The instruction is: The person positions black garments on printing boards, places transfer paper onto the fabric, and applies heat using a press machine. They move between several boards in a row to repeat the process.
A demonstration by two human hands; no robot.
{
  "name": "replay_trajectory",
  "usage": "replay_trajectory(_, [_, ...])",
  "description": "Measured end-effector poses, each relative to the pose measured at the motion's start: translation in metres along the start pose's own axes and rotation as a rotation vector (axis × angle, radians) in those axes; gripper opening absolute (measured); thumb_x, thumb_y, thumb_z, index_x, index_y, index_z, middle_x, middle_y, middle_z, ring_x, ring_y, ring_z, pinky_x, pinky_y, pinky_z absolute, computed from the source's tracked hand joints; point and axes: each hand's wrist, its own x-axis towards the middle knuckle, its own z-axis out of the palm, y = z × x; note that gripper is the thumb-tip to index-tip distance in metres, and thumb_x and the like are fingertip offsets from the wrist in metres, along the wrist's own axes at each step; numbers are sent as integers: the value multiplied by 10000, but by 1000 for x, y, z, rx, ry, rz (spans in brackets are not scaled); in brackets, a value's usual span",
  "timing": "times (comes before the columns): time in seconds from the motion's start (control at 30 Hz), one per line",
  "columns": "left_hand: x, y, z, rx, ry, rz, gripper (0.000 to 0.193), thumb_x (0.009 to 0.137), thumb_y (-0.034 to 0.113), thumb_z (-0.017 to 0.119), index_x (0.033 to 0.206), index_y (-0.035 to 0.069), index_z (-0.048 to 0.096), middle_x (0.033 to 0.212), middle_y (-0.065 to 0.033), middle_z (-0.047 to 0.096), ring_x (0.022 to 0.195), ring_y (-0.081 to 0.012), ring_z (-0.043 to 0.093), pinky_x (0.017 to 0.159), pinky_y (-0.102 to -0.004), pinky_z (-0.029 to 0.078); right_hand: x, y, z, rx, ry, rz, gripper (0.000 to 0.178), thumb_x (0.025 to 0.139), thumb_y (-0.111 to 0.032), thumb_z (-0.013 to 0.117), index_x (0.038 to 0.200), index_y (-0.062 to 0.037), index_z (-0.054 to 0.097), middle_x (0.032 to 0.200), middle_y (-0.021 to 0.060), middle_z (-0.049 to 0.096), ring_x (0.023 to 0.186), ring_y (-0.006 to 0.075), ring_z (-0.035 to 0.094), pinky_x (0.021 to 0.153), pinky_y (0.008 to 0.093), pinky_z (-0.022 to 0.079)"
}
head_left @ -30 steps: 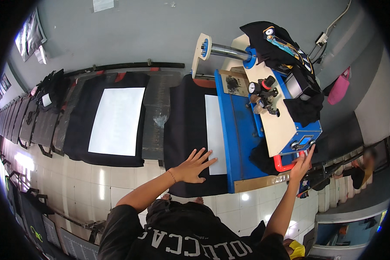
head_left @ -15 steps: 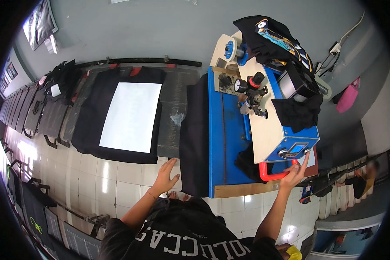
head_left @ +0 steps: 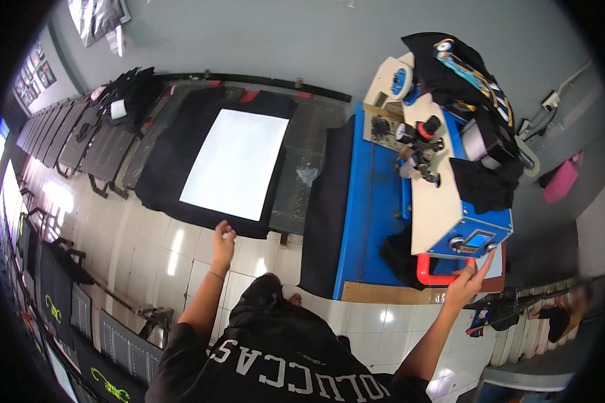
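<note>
My right hand [head_left: 465, 285] has its index finger stretched up to a round button on the control box [head_left: 472, 238] of a blue and cream heat press [head_left: 431, 208]. Its other fingers are beside the red handle [head_left: 437, 277]; whether they touch it is unclear. My left hand [head_left: 224, 247] is at the near hem of a black shirt [head_left: 163, 176], its fingers curled. What it holds, if anything, cannot be made out. A white sheet [head_left: 236, 164] lies on that shirt, which is spread over a dark board. Black cloth [head_left: 403, 256] sits bunched beneath the press head.
Black cloth [head_left: 324, 228] hangs along the press table's left edge. Further dark boards [head_left: 91, 151] run in a row to the left. Printed black fabric [head_left: 474, 74] is draped over the press. A pink bag [head_left: 562, 180] hangs at right. Another person [head_left: 561, 312] is at far right.
My left hand has moved left toward the shirt hem, and its spread fingers have curled. My right index finger stays at the control box. The whole view has shifted a little.
</note>
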Motion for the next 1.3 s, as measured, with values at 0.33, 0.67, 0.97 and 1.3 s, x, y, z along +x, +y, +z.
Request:
replay_trajectory(0.33, [79,48,-59,-553,283,-303,650,911,194,557,1469,28,269,1164,-90,541,952,-196,603,746,-332,502,-120,-111,68,976,-344,-44,356,995,-289,484,1042,54,566,762,135,619,600,169,567,590,290,498])
replay_trajectory(0.67, [88,80,-71,-458,108,-335,319,939,193,548,1220,52,492,1025,-47,618,913,-131,571,799,-296,458,-270,-225,399,321,-981,-523,215,823,-152,687,985,-26,627,793,119,635,806,302,620,812,431,469])
replay_trajectory(0.97, [130,74,-104,65,-430,-74,266,969,145,570,1178,-18,550,1068,-102,639,937,-158,608,840,-304,500,-261,-234,465,4,-1158,-273,152,873,-196,636,807,-63,611,791,123,645,831,341,617,736,476,461])
replay_trajectory(1.3, [181,130,-124,369,-807,-149,399,926,284,624,1188,-16,605,1095,-218,655,1011,-309,653,870,-366,510,-112,-196,571,-254,-978,-351,176,949,-227,556,947,-54,590,907,168,661,907,378,615,772,498,469])
